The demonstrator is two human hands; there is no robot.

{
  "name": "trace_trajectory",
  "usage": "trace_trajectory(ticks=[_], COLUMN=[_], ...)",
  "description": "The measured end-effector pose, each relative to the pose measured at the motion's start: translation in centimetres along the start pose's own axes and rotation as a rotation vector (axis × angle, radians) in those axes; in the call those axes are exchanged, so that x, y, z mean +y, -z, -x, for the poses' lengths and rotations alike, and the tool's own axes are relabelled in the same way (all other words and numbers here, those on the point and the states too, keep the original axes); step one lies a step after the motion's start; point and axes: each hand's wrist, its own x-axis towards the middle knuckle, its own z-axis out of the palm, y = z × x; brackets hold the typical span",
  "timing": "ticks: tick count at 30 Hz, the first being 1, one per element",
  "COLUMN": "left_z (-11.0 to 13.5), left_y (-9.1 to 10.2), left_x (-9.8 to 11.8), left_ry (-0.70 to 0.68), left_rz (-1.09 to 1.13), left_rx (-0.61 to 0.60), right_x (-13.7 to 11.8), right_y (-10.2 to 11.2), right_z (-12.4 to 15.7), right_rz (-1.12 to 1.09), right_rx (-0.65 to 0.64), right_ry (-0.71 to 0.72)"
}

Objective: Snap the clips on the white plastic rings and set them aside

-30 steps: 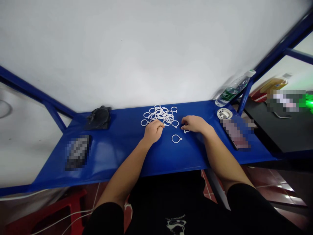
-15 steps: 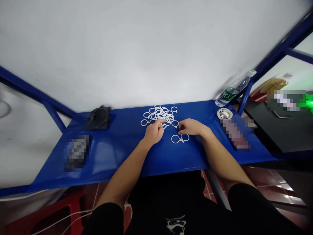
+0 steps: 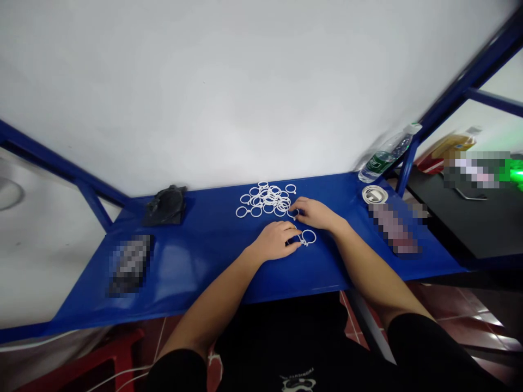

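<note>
Two white curtain rings lie joined at their small eyelets on the blue table; the right one of this pair, a curtain ring (image 3: 309,237), shows fully. My left hand (image 3: 275,240) is curled over the left ring of the pair, thumb and fingers on either side of it, hiding part of it. Just behind, my right hand (image 3: 312,212) has its fingertips closed at the edge of another curtain ring (image 3: 291,214) at the right front of the heap. That heap of curtain rings (image 3: 267,198) holds several, overlapping and flat on the table.
The blue table (image 3: 204,245) stands against a white wall. To the left lie a black plastic bag (image 3: 165,206) and a blurred dark object (image 3: 129,265). Along the right are a water bottle (image 3: 386,155), a white coiled roll (image 3: 375,195) and a blurred flat object (image 3: 394,228).
My left hand has left the heap and come forward and right onto the joined pair. My right hand has shifted slightly left, onto a ring at the heap's edge.
</note>
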Motion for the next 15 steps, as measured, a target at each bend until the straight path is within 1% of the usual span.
trace_trajectory(ticks=[4, 8, 12, 14, 15], left_z=[-0.1, 0.1, 0.2, 0.3, 0.3], left_y=[-0.2, -0.3, 0.3, 1.1, 1.7], left_x=[0.1, -0.2, -0.7, -1.6, -2.2], left_ry=[-0.004, 0.000, 0.040, 0.103, 0.158], left_rz=[-0.008, 0.001, -0.010, -0.031, -0.051], left_rx=[-0.052, -0.042, 0.069, 0.139, 0.177], right_x=[0.2, -0.1, -0.3, -0.2, -0.2], right_y=[-0.5, -0.2, 0.0, 0.0, -0.1], right_z=[-0.2, -0.2, -0.1, 0.0, 0.0], right_rz=[0.015, 0.037, 0.012, -0.019, -0.033], right_rx=[-0.069, -0.064, 0.008, 0.043, 0.057], right_ry=[-0.011, -0.059, -0.121, -0.131, -0.134])
